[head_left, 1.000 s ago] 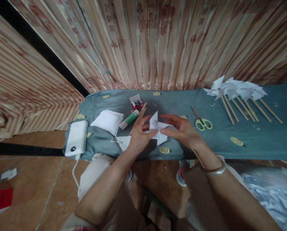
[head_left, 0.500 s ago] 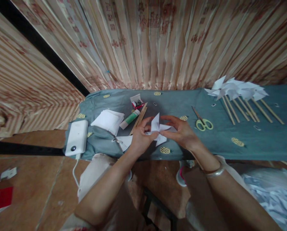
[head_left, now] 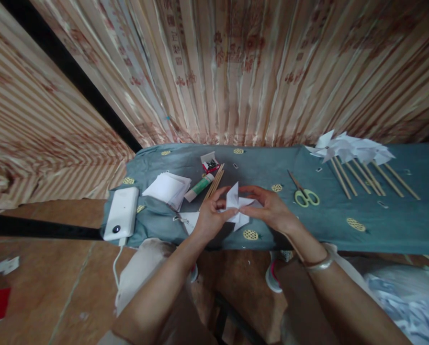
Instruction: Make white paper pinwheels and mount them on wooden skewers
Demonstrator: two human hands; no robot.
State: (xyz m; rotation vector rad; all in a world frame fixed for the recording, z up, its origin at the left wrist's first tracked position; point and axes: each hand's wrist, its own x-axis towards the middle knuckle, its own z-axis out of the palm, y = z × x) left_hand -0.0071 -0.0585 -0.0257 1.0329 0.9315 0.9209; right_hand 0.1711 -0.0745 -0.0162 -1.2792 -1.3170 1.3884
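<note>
Between my hands is a white paper pinwheel (head_left: 233, 197), its pointed blades standing out around the middle. My left hand (head_left: 212, 214) grips its left side, the thumb pressed near the centre. From the right, my right hand (head_left: 270, 208) pinches it, with the thumb close to the centre and the fingers behind the paper. Just beyond my left hand lie several wooden sticks (head_left: 216, 181), a green-and-white glue stick (head_left: 199, 187) and a small open red box (head_left: 210, 164) of tiny dark pieces. A white paper piece (head_left: 187, 220) is partly under my left wrist.
A stack of white paper (head_left: 167, 188) and a white power bank (head_left: 121, 213) with a cable lie to the left. Green-handled scissors (head_left: 306, 196) are right of my hands. Several finished pinwheels (head_left: 358, 147) on sticks rest at the far right of the cloth-covered table (head_left: 387, 227).
The view has tilted up slightly, so the table sits lower in the picture. Both hands keep their hold on the paper pinwheel, nearly unchanged.
</note>
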